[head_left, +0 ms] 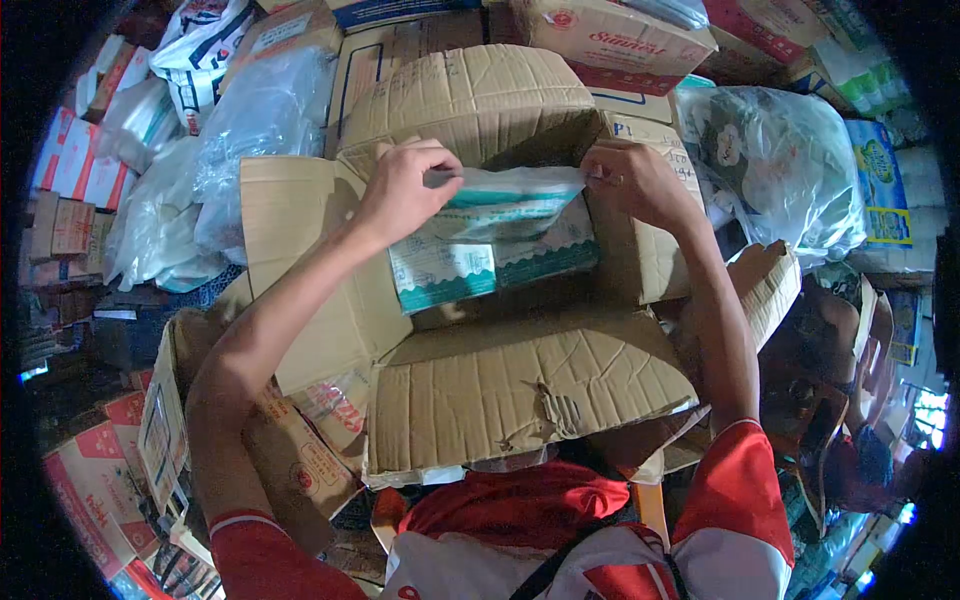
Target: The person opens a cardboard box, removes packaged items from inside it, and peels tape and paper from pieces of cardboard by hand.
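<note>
The right hand [645,185] has its fingertips closed on the upper right corner of a packet [520,205], though the thumb is partly lost behind the curled fingers. The left hand [410,185] is clamped on the opposite corner, and a dark patch beside its thumb may be only shadow. The two hands stand well apart with the packet stretched between them, inside the mouth of an open box [560,322]. Its white and green print is too blurred to read, and its lower part, in shade, hides some of the packs [445,270] lying beneath; whether it touches them cannot be told. The box's far inner wall is dark, and the left forearm covers part of the left flap [285,230]. Dim shapes at far right are hard to make out, and the round lens border cuts off the outer cartons. The near flap [490,410] folds out toward the person's red and white shirt [520,505], its edge torn; the far flap [470,95] stands up. Bare room shows in the box between the packs and the near wall. Outside, a clear bag [780,165] crowds the right and another bag [265,130] the left.
</note>
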The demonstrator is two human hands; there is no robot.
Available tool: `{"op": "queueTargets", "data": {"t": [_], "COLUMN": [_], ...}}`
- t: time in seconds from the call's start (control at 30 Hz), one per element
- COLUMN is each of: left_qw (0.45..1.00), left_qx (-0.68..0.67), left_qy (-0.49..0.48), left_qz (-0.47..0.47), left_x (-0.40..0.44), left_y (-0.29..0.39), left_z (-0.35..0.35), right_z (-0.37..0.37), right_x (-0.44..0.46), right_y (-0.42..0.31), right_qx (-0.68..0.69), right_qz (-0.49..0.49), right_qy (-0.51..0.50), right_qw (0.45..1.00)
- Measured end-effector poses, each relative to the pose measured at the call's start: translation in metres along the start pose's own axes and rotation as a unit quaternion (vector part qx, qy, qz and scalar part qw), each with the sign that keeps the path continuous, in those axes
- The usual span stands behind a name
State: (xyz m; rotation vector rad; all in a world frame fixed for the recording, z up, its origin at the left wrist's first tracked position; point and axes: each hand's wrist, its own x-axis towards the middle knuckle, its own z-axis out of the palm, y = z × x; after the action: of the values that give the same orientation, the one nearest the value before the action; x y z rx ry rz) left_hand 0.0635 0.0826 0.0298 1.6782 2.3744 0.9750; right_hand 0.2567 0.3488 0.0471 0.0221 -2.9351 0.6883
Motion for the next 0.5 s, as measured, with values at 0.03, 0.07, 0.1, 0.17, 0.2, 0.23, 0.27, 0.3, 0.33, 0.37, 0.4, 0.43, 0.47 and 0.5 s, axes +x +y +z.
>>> {"op": "queueTargets", "data": {"t": [0.03, 0.07, 0.1, 0.17, 0.2, 0.23, 0.27, 0.3, 0.33, 0.37, 0.4, 0.43, 0.47, 0.5], "left_qw": [1.000, 0.999, 0.999, 0.999, 0.999, 0.999, 0.999, 0.999, 0.999, 0.999, 0.999, 0.999, 0.999, 0.999], "left_qx": [0.015, 0.031, 0.034, 0.039, 0.039, 0.039, 0.038, 0.039, 0.040, 0.041, 0.038, 0.035, 0.032, 0.031], "left_qy": [0.000, -0.001, -0.001, 0.000, -0.004, -0.008, -0.011, -0.010, -0.008, -0.007, -0.010, -0.013, -0.016, -0.014], "left_qz": [0.012, 0.025, 0.027, 0.031, 0.027, 0.023, 0.020, 0.019, 0.018, 0.017, 0.015, 0.012, 0.010, 0.011], "left_x": [-0.0002, 0.0000, 0.0000, 0.0003, 0.0003, 0.0001, -0.0001, -0.0003, -0.0007, -0.0010, -0.0011, -0.0009, -0.0009, -0.0007], "left_y": [0.0028, 0.0054, 0.0059, 0.0067, 0.0061, 0.0055, 0.0050, 0.0049, 0.0047, 0.0045, 0.0039, 0.0032, 0.0025, 0.0021], "left_z": [-0.0014, -0.0029, -0.0032, -0.0036, -0.0031, -0.0025, -0.0017, -0.0012, -0.0008, -0.0005, 0.0001, 0.0006, 0.0011, 0.0013], "right_z": [0.0001, -0.0001, -0.0007, -0.0008, -0.0005, -0.0003, 0.0008, 0.0020, 0.0029, 0.0034, 0.0026, 0.0019, 0.0022, 0.0028], "right_x": [0.0002, 0.0004, 0.0005, 0.0000, 0.0001, -0.0002, -0.0005, 0.0004, 0.0003, -0.0006, -0.0002, 0.0005, 0.0008, 0.0010], "right_y": [-0.0001, 0.0006, 0.0011, 0.0013, -0.0005, -0.0015, 0.0006, 0.0024, 0.0040, 0.0054, 0.0038, 0.0025, 0.0021, 0.0019], "right_qx": [0.005, 0.015, 0.025, 0.034, 0.034, 0.033, 0.033, 0.032, 0.032, 0.031, 0.031, 0.030, 0.030, 0.031], "right_qz": [0.009, 0.025, 0.042, 0.057, 0.056, 0.055, 0.042, 0.028, 0.015, 0.023, 0.031, 0.038, 0.037, 0.037], "right_qy": [0.002, -0.002, -0.005, 0.001, 0.011, 0.021, 0.024, 0.028, 0.031, 0.022, 0.013, 0.004, 0.004, 0.004], "right_qw": [1.000, 1.000, 0.999, 0.998, 0.998, 0.998, 0.998, 0.999, 0.999, 0.999, 0.999, 0.999, 0.999, 0.999]}}
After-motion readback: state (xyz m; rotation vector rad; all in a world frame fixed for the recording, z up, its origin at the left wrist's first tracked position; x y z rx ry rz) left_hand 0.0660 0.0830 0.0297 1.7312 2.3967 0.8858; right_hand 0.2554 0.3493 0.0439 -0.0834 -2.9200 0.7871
